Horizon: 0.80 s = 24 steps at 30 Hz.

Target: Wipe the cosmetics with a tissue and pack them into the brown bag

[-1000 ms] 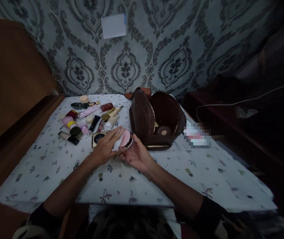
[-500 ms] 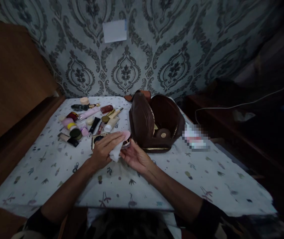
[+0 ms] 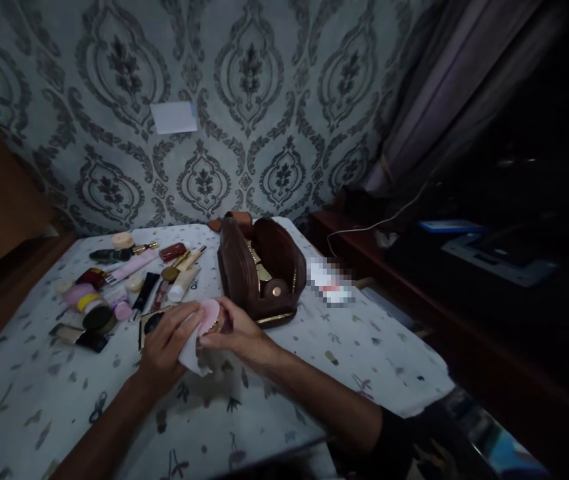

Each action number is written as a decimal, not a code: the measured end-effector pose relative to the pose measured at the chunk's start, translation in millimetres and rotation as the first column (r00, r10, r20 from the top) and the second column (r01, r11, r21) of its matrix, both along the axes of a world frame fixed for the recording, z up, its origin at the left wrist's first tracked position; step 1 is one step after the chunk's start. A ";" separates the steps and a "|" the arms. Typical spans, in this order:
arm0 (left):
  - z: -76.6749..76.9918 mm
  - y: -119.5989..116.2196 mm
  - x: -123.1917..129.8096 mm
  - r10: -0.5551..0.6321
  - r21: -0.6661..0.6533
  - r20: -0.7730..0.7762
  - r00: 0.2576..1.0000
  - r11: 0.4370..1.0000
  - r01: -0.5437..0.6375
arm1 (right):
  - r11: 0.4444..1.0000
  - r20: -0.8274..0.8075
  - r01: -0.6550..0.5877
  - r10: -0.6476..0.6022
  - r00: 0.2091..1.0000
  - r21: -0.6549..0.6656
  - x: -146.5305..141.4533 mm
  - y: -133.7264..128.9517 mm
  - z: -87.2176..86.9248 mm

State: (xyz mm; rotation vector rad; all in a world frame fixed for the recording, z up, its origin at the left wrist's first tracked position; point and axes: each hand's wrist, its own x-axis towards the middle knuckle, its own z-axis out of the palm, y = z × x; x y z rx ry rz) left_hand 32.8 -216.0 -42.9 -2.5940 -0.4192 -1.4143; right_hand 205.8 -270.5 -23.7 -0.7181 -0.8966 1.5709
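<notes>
My right hand [image 3: 247, 340] grips a round pink-lidded container [image 3: 210, 312] by its side, thumb in front and fingers behind. My left hand [image 3: 167, 337] is closed on a white tissue [image 3: 193, 359] and presses it against the container's left side. Both hands are raised over the patterned tablecloth [image 3: 269, 407]. Partly behind my left fingers lies a flat gold-edged case with a dark round part [image 3: 150, 323]. Just beyond my right hand stands an open brown bag [image 3: 237, 267] with a gold zip and a round snap on its flap.
Several cosmetics lie left of the bag, among them a white tube [image 3: 183, 285], a black tube [image 3: 145, 293], a dark-lidded jar [image 3: 98, 319] and a pink tube [image 3: 134, 265]. Wooden furniture [image 3: 2, 207] borders the left. A blurred-out item [image 3: 332, 283] lies right of the bag.
The camera view has swung right, so everything sits further left and lower. The container has turned in my right hand, and its pink lid now shows more fully. The tissue stays against it.
</notes>
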 end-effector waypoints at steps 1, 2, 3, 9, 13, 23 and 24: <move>-0.3 -1.5 0.9 -0.004 0.001 0.006 1.000 1.000 0.004 | 1.000 0.105 0.005 -0.008 0.994 0.029 4.0 -1.7 7.0; -0.7 -2.8 1.3 -0.004 -0.004 0.012 1.000 1.000 0.004 | 0.998 0.210 0.007 -0.021 0.978 0.066 9.0 -3.6 14.8; -1.3 -3.9 1.1 0.003 -0.012 0.018 1.000 1.000 -0.002 | 0.993 0.306 0.009 -0.044 0.951 0.114 15.2 -5.4 23.6; -3.6 -2.7 -6.0 0.050 -0.106 -0.001 0.999 0.993 -0.050 | 0.823 0.604 0.076 -0.472 0.642 0.563 81.7 8.4 88.6; -13.2 3.3 -7.8 -0.021 -0.123 -0.080 0.997 0.992 0.011 | 0.661 0.668 -0.112 -0.717 0.200 0.742 133.0 55.0 117.2; -35.4 13.3 -6.5 -0.101 -0.201 -0.210 0.972 0.978 0.058 | 0.864 0.643 -0.474 -0.460 -0.613 0.166 156.3 130.6 111.8; -35.5 13.5 -6.4 -0.097 -0.201 -0.222 0.970 0.978 0.052 | 0.876 0.627 -0.467 -0.433 -0.648 0.122 155.6 134.7 109.5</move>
